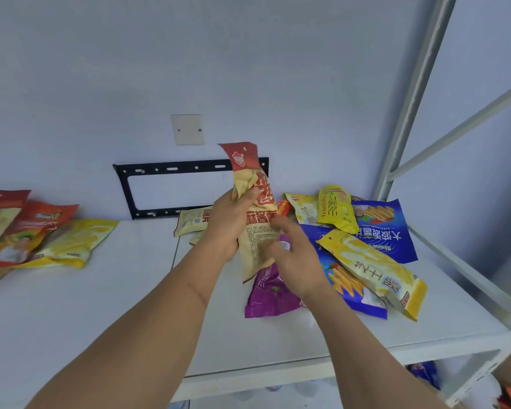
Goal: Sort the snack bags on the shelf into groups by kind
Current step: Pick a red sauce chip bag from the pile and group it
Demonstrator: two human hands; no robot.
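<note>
Pale blue wall (248, 54) behind, grey metal rack frame (419, 84) at right, white shelf (101, 305) below. Black bracket (127, 190) and blank wall plate (188, 129) on the wall. Sorted red and yellow bags (33, 231) lie far left — mixed pile of snack bags (366, 249) at right. Left hand (230, 222) grips a red-topped tan bag (255, 214) upright above the shelf; right hand (292, 255) spread, fingers at the bag's lower edge.
</note>
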